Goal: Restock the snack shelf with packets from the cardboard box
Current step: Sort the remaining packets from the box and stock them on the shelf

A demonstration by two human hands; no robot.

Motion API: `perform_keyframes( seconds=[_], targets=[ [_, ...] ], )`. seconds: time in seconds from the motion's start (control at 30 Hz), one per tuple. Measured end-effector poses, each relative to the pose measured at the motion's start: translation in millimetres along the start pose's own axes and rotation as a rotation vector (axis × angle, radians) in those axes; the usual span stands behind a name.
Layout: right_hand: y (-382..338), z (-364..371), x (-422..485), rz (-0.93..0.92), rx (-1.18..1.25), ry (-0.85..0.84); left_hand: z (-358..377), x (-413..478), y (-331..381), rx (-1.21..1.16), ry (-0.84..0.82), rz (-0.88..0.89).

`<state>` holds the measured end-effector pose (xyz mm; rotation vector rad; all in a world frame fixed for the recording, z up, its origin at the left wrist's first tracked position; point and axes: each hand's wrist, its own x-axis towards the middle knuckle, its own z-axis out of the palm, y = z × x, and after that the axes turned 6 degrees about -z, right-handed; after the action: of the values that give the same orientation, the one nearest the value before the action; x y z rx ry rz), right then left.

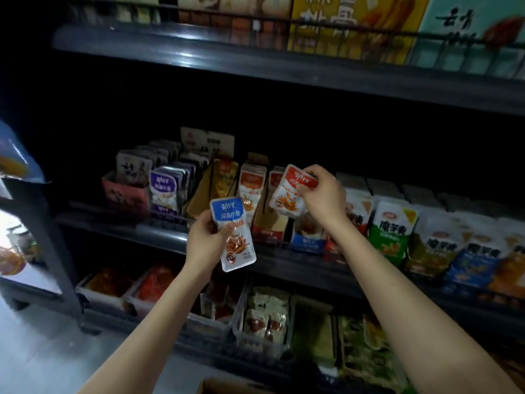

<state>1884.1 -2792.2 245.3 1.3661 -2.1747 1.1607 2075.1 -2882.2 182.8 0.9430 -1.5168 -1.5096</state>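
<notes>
At the snack shelf [159,233], your left hand [203,240] curls its fingers round 1 blue packet [234,240] while your right hand [324,194] pinches 1 red packet [289,194] by its top. Both look light, soft and probably slippery, so grip the sealed edges.

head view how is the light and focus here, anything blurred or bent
Head view: dim, the shelf recess nearly black; glare streak on the upper shelf edge; blue packet and red packet fairly sharp, the packets at far right smeared; the wide lens bows the shelf lines.
</notes>
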Motion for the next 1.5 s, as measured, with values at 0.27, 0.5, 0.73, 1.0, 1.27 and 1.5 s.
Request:
perform_keyframes(
  seconds=[0.27,0.5,0.73,1.0,1.27,1.5],
  targets=[
    [28.0,55.3,62.5,0.01,-0.177,-0.143,3.2,50.4,-1.0,0.021,0.035,0.026],
    [52.2,88.9,74.8,0.071,-0.353,-0.327,0.1,65.3,-3.1,0.044,0.03,0.005],
    [64.9,105.4,88.7,0.016,-0.514,-0.245,1.8,72.5,-2.1,0.02,0.021,-0.001],
    [56.0,95.9,75.5,-0.23,-0.483,0.057,6.0,71.6,-1.4,0.009,-0.027,0.015],
    [-10.0,45.2,17.7,-0.026,0.359,-0.575,12.2,48.8,-1.3,0.0,-0.317,0.069],
    [24.4,-24.5,30.3,-0.112,0.043,-0.214,30.3,47.8,-25.0,0.451,-0.002,0.264]
  ],
)
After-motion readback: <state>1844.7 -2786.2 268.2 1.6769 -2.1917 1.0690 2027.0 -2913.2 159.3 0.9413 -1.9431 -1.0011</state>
